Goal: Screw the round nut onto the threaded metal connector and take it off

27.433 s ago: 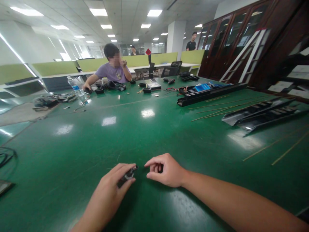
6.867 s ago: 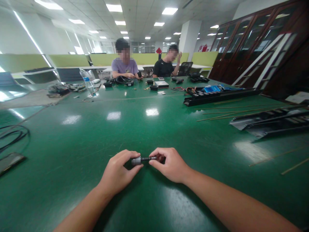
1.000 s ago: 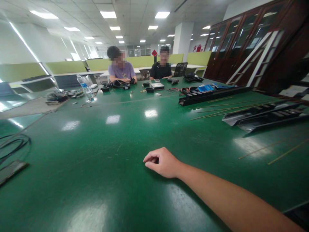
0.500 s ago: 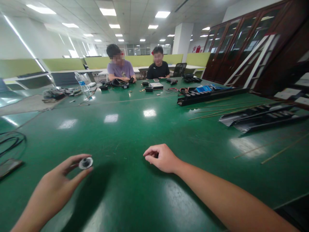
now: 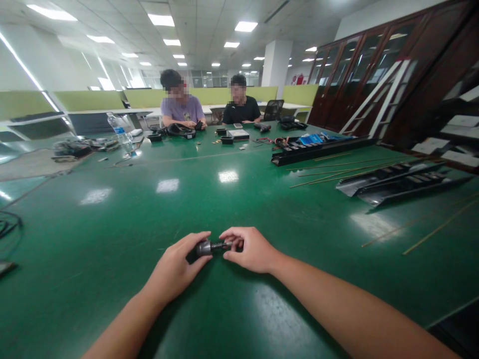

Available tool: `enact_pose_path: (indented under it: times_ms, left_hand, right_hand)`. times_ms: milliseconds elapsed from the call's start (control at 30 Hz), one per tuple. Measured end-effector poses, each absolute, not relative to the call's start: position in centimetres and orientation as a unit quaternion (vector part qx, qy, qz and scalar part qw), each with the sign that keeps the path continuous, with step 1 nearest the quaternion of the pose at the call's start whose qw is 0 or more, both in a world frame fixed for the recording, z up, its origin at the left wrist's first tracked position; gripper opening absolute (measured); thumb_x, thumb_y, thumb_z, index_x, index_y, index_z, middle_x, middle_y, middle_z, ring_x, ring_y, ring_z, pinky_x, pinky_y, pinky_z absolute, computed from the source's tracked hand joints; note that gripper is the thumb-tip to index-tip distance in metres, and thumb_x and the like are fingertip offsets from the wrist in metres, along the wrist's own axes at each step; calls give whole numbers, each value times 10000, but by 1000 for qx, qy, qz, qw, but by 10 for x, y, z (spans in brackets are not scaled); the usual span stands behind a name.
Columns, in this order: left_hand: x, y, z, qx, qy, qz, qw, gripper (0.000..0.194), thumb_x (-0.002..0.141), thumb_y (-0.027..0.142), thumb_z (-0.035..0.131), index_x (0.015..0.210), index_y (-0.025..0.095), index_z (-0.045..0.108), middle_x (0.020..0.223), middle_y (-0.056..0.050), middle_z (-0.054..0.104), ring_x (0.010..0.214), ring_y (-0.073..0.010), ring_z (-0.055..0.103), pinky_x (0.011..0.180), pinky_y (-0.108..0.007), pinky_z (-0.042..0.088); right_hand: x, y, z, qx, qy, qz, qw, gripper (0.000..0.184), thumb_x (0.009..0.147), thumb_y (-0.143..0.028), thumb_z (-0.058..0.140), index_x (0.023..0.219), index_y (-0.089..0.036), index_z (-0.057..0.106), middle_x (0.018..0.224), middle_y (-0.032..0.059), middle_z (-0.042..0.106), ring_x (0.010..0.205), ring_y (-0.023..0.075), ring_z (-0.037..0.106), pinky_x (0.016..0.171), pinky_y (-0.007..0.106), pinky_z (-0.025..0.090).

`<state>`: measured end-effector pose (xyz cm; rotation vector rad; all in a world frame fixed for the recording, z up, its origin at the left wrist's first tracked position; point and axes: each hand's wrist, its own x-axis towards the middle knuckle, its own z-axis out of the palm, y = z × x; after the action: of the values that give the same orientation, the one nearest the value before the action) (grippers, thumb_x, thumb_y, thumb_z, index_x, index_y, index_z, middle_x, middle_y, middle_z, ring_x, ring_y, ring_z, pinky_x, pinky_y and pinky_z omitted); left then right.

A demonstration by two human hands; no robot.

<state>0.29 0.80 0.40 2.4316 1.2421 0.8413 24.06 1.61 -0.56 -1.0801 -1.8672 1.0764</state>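
Note:
My left hand (image 5: 179, 264) grips a dark metal cylindrical part (image 5: 204, 248) between thumb and fingers, just above the green table (image 5: 157, 209). A thinner ribbed shaft, like a spring or a thread, sticks out of the part to the right. The shaft's tip reaches the curled fingers of my right hand (image 5: 254, 252). Those fingers are bent inward around the tip, and whether they press on it or hold something small as well is hidden.
Across the table sit two people, one in a purple shirt (image 5: 187, 109), one in black (image 5: 245, 110). Black metal channels (image 5: 404, 187) and thin rods (image 5: 329, 174) lie at right. A plastic bottle (image 5: 119, 130) stands far left, and black cables (image 5: 9, 224) lie at the left edge.
My left hand has moved right with the metal part, turning it so its shaft points at my right hand. My right hand has stayed nearly in place.

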Motion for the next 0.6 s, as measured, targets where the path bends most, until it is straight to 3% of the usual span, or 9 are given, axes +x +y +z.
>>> enact_pose_path:
  times_ms: [200, 400, 600]
  left_hand:
    - [4, 8, 3, 840, 407, 331, 138, 287, 871, 300, 686, 1146, 266, 611, 1066, -4, 686, 972, -159, 659, 888, -279, 526]
    - [7, 4, 4, 844, 390, 337, 152, 303, 876, 299, 689, 1167, 268, 612, 1073, -5, 685, 976, -149, 654, 891, -269, 522]
    - [9, 2, 4, 849, 383, 323, 167, 306, 875, 295, 691, 1171, 261, 620, 1088, -12, 686, 997, -148, 651, 901, -266, 521]
  right_hand:
    - [239, 11, 2, -415, -734, 404, 354, 349, 719, -178, 732, 1067, -179, 706, 889, 20, 729, 642, 124, 631, 646, 243, 505]
    - [240, 11, 4, -423, -739, 392, 347, 309, 715, -204, 753, 1021, -167, 725, 782, 7, 709, 632, 130, 626, 635, 238, 487]
    - [240, 9, 6, -418, -755, 365, 349, 277, 715, -209, 758, 989, -175, 742, 832, 22, 730, 686, 143, 634, 649, 237, 476]
